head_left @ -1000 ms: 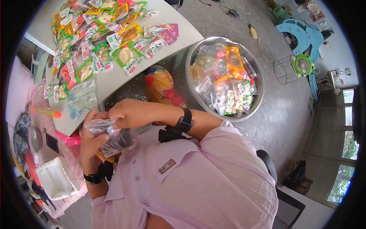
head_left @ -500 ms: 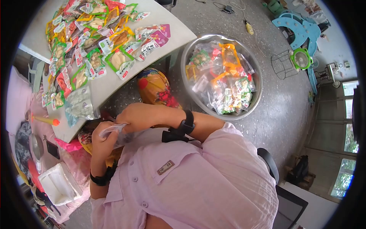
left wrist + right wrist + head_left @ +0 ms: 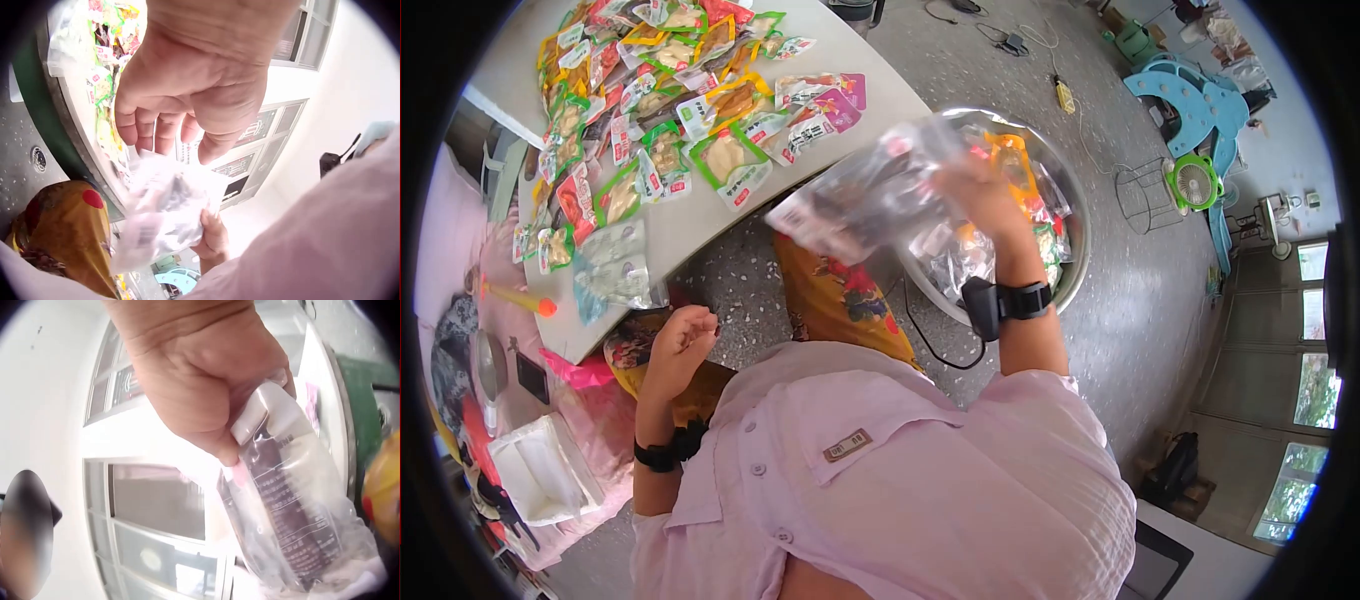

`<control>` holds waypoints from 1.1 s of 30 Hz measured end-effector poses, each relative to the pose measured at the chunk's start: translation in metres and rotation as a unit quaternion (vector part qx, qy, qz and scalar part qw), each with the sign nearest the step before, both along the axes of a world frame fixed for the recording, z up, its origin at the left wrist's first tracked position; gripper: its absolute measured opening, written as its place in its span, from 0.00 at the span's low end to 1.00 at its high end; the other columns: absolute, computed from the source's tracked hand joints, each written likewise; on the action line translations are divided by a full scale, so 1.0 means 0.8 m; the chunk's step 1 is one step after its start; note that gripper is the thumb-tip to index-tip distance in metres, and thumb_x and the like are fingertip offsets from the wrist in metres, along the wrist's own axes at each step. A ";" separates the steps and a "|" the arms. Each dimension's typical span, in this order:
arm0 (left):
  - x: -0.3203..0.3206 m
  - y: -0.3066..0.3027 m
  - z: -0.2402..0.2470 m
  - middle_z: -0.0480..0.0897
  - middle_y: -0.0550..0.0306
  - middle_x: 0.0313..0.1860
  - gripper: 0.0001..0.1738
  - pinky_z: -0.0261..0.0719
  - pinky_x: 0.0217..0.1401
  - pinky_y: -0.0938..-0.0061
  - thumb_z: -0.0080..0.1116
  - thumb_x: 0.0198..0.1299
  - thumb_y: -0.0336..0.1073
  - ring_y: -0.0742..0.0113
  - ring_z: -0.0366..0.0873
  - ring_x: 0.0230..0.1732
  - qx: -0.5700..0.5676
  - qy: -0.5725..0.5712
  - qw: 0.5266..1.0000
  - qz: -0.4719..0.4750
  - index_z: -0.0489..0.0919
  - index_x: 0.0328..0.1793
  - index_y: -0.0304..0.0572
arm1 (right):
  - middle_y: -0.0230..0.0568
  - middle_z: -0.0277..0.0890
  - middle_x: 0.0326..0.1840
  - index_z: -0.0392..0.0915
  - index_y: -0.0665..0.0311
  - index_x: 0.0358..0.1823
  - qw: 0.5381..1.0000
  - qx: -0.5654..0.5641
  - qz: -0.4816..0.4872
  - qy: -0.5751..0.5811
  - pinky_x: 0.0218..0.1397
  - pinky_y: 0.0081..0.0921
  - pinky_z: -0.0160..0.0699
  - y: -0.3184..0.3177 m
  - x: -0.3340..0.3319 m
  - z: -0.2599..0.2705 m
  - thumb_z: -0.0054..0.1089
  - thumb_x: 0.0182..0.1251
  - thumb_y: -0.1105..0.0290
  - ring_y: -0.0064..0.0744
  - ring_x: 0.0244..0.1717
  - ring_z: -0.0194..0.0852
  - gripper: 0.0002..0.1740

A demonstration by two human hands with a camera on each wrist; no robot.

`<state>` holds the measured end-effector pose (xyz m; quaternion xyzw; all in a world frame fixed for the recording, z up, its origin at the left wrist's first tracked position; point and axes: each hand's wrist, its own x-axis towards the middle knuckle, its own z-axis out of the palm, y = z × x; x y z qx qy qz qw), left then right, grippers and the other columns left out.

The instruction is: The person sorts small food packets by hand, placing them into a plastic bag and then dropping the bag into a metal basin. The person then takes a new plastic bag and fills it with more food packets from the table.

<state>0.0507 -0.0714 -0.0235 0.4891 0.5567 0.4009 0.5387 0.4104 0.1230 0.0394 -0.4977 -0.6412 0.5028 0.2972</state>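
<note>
My right hand (image 3: 985, 200) pinches one end of a clear plastic bag (image 3: 850, 200), blurred in the head view, at the near left side of a large metal basin (image 3: 1084, 250). Dark contents and printed lettering show through the bag (image 3: 287, 506) in the right wrist view, with the thumb pressed on its top edge. Over the lap, near the table edge, my left hand (image 3: 683, 345) holds nothing, its fingers loosely bent. Several colourful sealed food packets (image 3: 990, 255) fill the basin, partly hidden by the right hand and the bag.
A pale table (image 3: 845, 50) carries a heap of food packets (image 3: 725, 155) and some clear bags (image 3: 615, 265) at its near corner. A white foam box (image 3: 545, 470) sits on pink cloth at the left. Beyond the basin stands a green fan (image 3: 1195, 182).
Both hands were together at the bag over the lap. The left hand has let go, and the right hand has carried the bag away to the right, up to the basin.
</note>
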 end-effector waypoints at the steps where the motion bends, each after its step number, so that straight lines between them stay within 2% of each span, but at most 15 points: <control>1: -0.006 -0.003 -0.011 0.72 0.59 0.40 0.17 0.66 0.43 0.81 0.51 0.51 0.29 0.76 0.68 0.39 -0.031 0.008 0.999 0.000 0.66 0.49 0.36 | 0.28 0.70 0.26 0.75 0.65 0.32 0.998 0.010 -0.059 0.005 0.31 0.16 0.65 0.006 0.024 -0.004 0.50 0.53 0.72 0.17 0.26 0.65 0.08; 3: -0.017 -0.011 -0.038 0.72 0.61 0.38 0.16 0.66 0.42 0.82 0.51 0.51 0.29 0.77 0.68 0.38 -0.059 0.014 0.998 0.005 0.67 0.47 0.36 | 0.28 0.71 0.26 0.75 0.67 0.33 0.990 0.004 -0.119 0.074 0.29 0.17 0.64 0.028 0.080 -0.046 0.51 0.52 0.71 0.19 0.26 0.66 0.09; 6: -0.033 -0.025 -0.085 0.71 0.62 0.35 0.13 0.66 0.41 0.83 0.50 0.51 0.29 0.77 0.67 0.37 -0.093 0.039 0.995 0.014 0.68 0.45 0.36 | 0.27 0.71 0.26 0.74 0.63 0.33 0.985 -0.076 -0.152 -0.025 0.28 0.17 0.63 0.057 0.169 -0.113 0.52 0.51 0.69 0.18 0.26 0.65 0.09; 8: -0.038 -0.034 -0.110 0.71 0.63 0.33 0.12 0.66 0.40 0.83 0.50 0.51 0.29 0.78 0.67 0.36 -0.110 0.060 0.992 0.020 0.68 0.43 0.36 | 0.32 0.72 0.26 0.74 0.64 0.32 0.969 -0.045 -0.182 -0.160 0.28 0.20 0.65 0.069 0.205 -0.164 0.53 0.50 0.68 0.23 0.27 0.68 0.09; 12: -0.034 -0.041 -0.123 0.71 0.64 0.31 0.11 0.66 0.39 0.84 0.50 0.51 0.30 0.78 0.67 0.35 -0.121 0.085 0.988 0.038 0.69 0.41 0.36 | 0.46 0.74 0.29 0.72 0.65 0.31 0.879 0.078 -0.214 -0.419 0.33 0.31 0.69 0.089 0.236 -0.192 0.54 0.48 0.63 0.39 0.32 0.73 0.13; 15: -0.036 -0.041 -0.126 0.72 0.64 0.31 0.11 0.67 0.38 0.84 0.50 0.51 0.30 0.77 0.68 0.34 -0.123 0.105 0.986 0.046 0.70 0.41 0.35 | 0.54 0.72 0.32 0.70 0.68 0.30 0.813 0.150 -0.264 -0.496 0.38 0.38 0.69 0.104 0.238 -0.176 0.50 0.50 0.63 0.50 0.38 0.71 0.13; 18: -0.039 -0.043 -0.136 0.72 0.63 0.31 0.12 0.67 0.37 0.83 0.51 0.51 0.30 0.76 0.68 0.34 -0.120 0.123 0.984 0.051 0.70 0.41 0.35 | 0.54 0.72 0.33 0.71 0.67 0.29 0.797 0.213 -0.236 -0.513 0.38 0.40 0.70 0.122 0.242 -0.183 0.45 0.53 0.66 0.52 0.36 0.70 0.11; 19: -0.039 -0.044 -0.138 0.73 0.62 0.31 0.12 0.67 0.37 0.83 0.51 0.50 0.30 0.76 0.69 0.34 -0.118 0.128 0.983 0.053 0.70 0.42 0.35 | 0.53 0.73 0.32 0.71 0.67 0.29 0.792 0.184 -0.214 -0.542 0.39 0.41 0.70 0.118 0.230 -0.186 0.40 0.54 0.69 0.52 0.35 0.72 0.11; 21: -0.036 -0.044 -0.135 0.73 0.61 0.32 0.13 0.68 0.37 0.82 0.51 0.50 0.31 0.75 0.69 0.35 -0.115 0.121 0.984 0.058 0.70 0.42 0.35 | 0.51 0.74 0.33 0.71 0.65 0.33 0.778 0.146 -0.117 -0.600 0.41 0.42 0.70 0.109 0.222 -0.228 0.41 0.52 0.71 0.52 0.37 0.72 0.10; 22: -0.034 -0.044 -0.132 0.73 0.61 0.32 0.13 0.68 0.37 0.82 0.51 0.50 0.31 0.75 0.69 0.35 -0.113 0.119 0.985 0.062 0.70 0.43 0.35 | 0.52 0.73 0.35 0.71 0.64 0.34 0.800 0.080 -0.126 -0.581 0.43 0.39 0.69 0.087 0.187 -0.226 0.43 0.51 0.71 0.50 0.41 0.70 0.10; 23: -0.034 -0.044 -0.126 0.73 0.60 0.32 0.13 0.68 0.38 0.81 0.51 0.50 0.31 0.74 0.69 0.35 -0.113 0.133 0.983 0.055 0.70 0.43 0.35 | 0.54 0.72 0.37 0.71 0.64 0.37 0.830 0.047 -0.073 -0.551 0.46 0.39 0.68 0.090 0.194 -0.277 0.42 0.51 0.71 0.50 0.43 0.69 0.12; 26: -0.034 -0.043 -0.116 0.74 0.59 0.33 0.14 0.68 0.39 0.81 0.52 0.50 0.31 0.74 0.70 0.36 -0.108 0.161 0.980 0.044 0.70 0.44 0.35 | 0.56 0.71 0.38 0.72 0.66 0.33 0.879 0.042 0.064 -0.470 0.47 0.39 0.66 0.077 0.163 -0.375 0.48 0.45 0.68 0.52 0.42 0.68 0.14; 29: -0.033 -0.049 -0.117 0.75 0.58 0.34 0.15 0.69 0.41 0.80 0.53 0.50 0.32 0.73 0.71 0.38 -0.100 0.156 0.981 0.049 0.70 0.44 0.35 | 0.57 0.71 0.33 0.72 0.67 0.31 0.899 0.113 0.088 -0.413 0.43 0.40 0.67 0.061 0.108 -0.375 0.48 0.46 0.67 0.53 0.38 0.69 0.13; 31: -0.033 -0.050 -0.112 0.75 0.57 0.34 0.15 0.69 0.41 0.79 0.54 0.49 0.33 0.72 0.71 0.38 -0.106 0.155 0.980 0.066 0.71 0.44 0.35 | 0.57 0.71 0.32 0.71 0.67 0.31 0.907 0.144 0.066 -0.390 0.41 0.41 0.67 0.043 0.054 -0.302 0.46 0.48 0.68 0.54 0.37 0.69 0.11; 33: -0.038 -0.052 -0.115 0.75 0.56 0.33 0.16 0.70 0.40 0.78 0.54 0.49 0.35 0.71 0.72 0.37 -0.074 0.184 0.978 0.068 0.71 0.43 0.35 | 0.56 0.71 0.31 0.71 0.68 0.31 0.920 0.196 0.069 -0.332 0.39 0.40 0.67 0.049 0.029 -0.281 0.45 0.50 0.70 0.54 0.36 0.68 0.10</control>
